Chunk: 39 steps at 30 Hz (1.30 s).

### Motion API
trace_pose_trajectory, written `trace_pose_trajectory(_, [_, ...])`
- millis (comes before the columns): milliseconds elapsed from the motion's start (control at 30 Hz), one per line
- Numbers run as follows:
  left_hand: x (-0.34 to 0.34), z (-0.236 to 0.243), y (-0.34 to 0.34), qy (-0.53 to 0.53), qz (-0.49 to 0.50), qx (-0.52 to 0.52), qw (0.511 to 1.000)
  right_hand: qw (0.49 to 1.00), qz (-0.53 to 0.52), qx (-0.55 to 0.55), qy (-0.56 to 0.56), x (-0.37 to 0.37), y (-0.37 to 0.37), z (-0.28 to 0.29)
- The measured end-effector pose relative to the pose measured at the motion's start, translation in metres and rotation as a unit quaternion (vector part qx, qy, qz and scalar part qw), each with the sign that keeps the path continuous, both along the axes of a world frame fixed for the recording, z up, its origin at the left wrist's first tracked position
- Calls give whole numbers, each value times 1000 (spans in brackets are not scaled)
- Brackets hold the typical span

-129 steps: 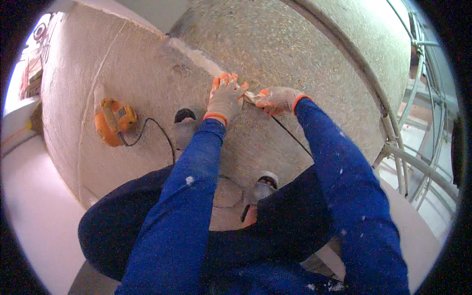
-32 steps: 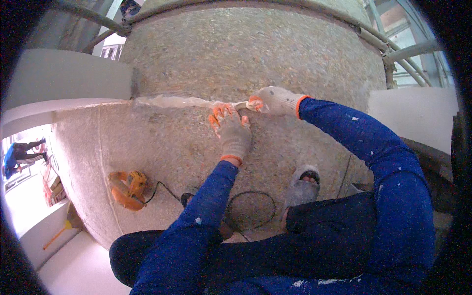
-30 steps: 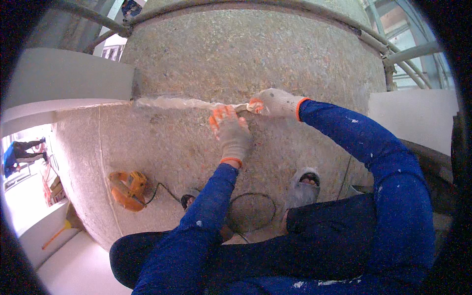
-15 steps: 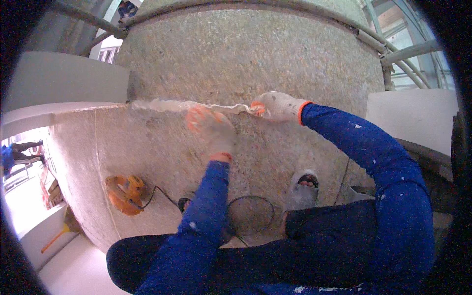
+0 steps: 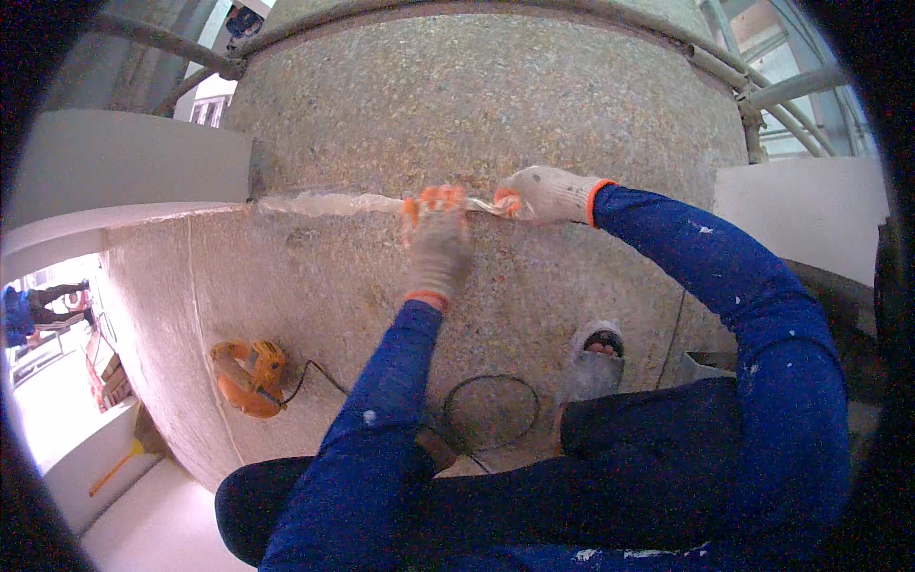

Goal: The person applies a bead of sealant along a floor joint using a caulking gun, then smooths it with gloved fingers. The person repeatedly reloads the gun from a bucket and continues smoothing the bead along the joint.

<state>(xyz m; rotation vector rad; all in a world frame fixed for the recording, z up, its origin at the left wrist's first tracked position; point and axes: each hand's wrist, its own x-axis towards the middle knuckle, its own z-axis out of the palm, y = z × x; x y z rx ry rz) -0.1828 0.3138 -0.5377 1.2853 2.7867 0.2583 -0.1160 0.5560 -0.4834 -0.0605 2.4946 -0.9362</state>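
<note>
A thin whitish strip [image 5: 334,204], like tape or film, runs along the joint across the speckled stone surface. My right hand [image 5: 553,194], in a white knitted glove with orange fingers, is closed on the strip's twisted right-hand part. To its left, my left hand [image 5: 439,243] wears a matching glove. Its fingers stretch out over the strip, pressed against the joint, slightly blurred by motion. Past the left fingers the strip lies along the joint, its edge wavy.
An orange power tool [image 5: 250,378] rests on the lower left, trailing a black cable [image 5: 491,379]. My sandalled foot [image 5: 600,348] is at lower right. Metal pipes [image 5: 448,8] cross the far side. Pale panels [image 5: 152,157] stand left and right. Another person [image 5: 38,310] shows at the far left.
My left hand has slid right along the strip, closer to my right hand. My right hand stays closed on the strip, shifting only slightly in the view.
</note>
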Motion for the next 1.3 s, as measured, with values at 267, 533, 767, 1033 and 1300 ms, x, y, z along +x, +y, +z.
trace_pose_trajectory(267, [-5, 2, -16, 111, -35, 0, 993, 998, -26, -27, -48, 9, 8, 18])
trace_pose_trajectory(533, [-31, -18, -2, -32, -91, 89, 991, 975, -104, -108, -165, 14, 14, 23])
trace_pose_trajectory(767, [-51, -3, 4, 18, -201, 108, 973, 945, -133, -166, -247, 12, 24, 19])
trace_pose_trajectory(1033, [-82, 0, -1, -120, -218, 5, 969, 876, -222, -292, -315, 32, 22, -16])
trace_pose_trajectory(1300, [-35, 3, 28, -54, -227, 132, 963, 914, -232, -229, -240, 39, 11, -9])
